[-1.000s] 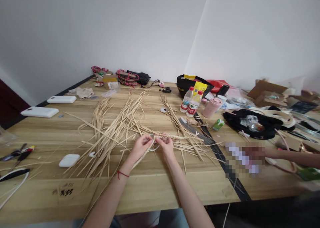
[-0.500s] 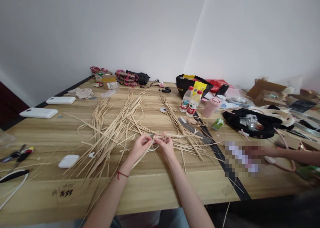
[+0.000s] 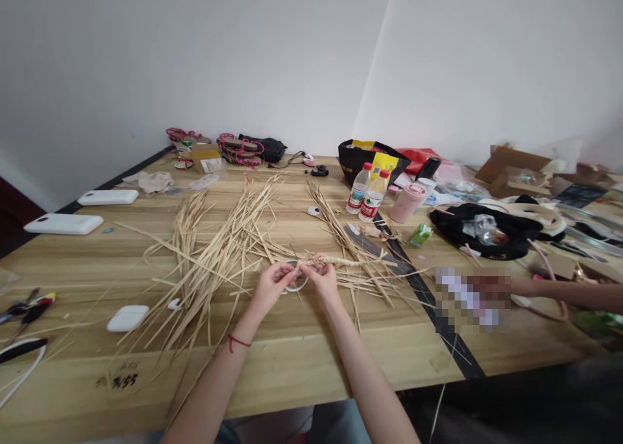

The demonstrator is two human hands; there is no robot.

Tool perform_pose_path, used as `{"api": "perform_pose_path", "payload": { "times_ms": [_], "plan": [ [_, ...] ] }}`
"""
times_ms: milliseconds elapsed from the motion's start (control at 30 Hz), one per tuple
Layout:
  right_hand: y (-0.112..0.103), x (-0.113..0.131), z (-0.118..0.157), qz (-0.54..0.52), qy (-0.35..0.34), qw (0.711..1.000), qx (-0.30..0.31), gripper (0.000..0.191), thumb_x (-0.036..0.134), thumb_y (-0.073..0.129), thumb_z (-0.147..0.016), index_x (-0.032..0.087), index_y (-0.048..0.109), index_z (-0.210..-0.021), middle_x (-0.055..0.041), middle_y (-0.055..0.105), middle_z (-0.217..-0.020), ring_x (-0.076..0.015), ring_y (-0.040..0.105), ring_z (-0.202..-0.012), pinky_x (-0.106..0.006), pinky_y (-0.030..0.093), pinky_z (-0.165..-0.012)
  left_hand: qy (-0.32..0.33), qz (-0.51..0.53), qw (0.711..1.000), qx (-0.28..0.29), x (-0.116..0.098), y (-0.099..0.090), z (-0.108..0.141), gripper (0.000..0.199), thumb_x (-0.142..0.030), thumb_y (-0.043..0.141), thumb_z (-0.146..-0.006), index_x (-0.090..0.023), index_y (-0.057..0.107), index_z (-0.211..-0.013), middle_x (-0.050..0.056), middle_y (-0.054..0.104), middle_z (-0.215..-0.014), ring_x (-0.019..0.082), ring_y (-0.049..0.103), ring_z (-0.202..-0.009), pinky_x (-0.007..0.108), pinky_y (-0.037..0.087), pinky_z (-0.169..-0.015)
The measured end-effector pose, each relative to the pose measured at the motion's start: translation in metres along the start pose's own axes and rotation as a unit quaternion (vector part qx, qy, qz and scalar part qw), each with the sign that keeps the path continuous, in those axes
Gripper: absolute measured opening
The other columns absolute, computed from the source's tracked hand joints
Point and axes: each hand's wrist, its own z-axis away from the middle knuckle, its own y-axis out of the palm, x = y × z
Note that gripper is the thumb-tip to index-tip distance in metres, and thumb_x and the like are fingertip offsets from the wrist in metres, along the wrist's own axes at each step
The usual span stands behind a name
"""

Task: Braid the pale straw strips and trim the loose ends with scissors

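Note:
My left hand [image 3: 273, 287] is closed, with thumb and finger pinched at the left end of a braid of pale straw strips [image 3: 348, 261]. My right hand [image 3: 322, 282] grips the same braid close beside it, thumb on the near side. The braid's finished length runs out to the right, above the table. Just under my fingers, a white ring [image 3: 296, 289] shows in part; whether it touches the braid is hidden. Loose straw strips [image 3: 214, 262] lie in a wide heap left of my hands, and another straw bundle [image 3: 331, 210] lies beyond them to the right.
Two bottles [image 3: 370, 200], a pink cup [image 3: 407, 202] and a black bag [image 3: 372, 161] stand at the back right. Two white power banks [image 3: 63, 223] and a white earphone case [image 3: 127, 318] lie left. At right, a co-worker's arm [image 3: 559, 289] reaches over the table.
The view has turned slightly right. A strip that hung below my left hand no longer shows there. Both hands keep their pinch on the braid.

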Motion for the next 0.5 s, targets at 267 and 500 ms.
{"api": "perform_pose_path", "payload": {
  "times_ms": [267, 500],
  "plan": [
    [-0.0023, -0.0044, -0.0025, -0.009, 0.013, 1.000, -0.005, 0.046, 0.022, 0.082, -0.053, 0.022, 0.046, -0.082, 0.0008, 0.069, -0.077, -0.0143, 0.066, -0.064, -0.027, 0.056, -0.062, 0.017, -0.028, 0.999, 0.011, 0.0037, -0.0020, -0.0010, 0.025, -0.037, 0.068, -0.070, -0.015, 0.060, -0.080, 0.002, 0.064, -0.069, 0.014, 0.060, -0.064, 0.023, 0.047, -0.056],
    [-0.0018, -0.0033, -0.0014, -0.003, 0.009, 1.000, -0.019, 0.045, 0.022, 0.082, -0.054, 0.021, 0.046, -0.081, 0.0006, 0.069, -0.076, -0.0130, 0.065, -0.061, -0.026, 0.056, -0.060, 0.016, -0.035, 0.999, 0.015, 0.0002, -0.0004, 0.0004, 0.027, -0.039, 0.068, -0.070, -0.015, 0.061, -0.080, 0.003, 0.064, -0.069, 0.014, 0.059, -0.062, 0.023, 0.046, -0.055]
  ]
}}
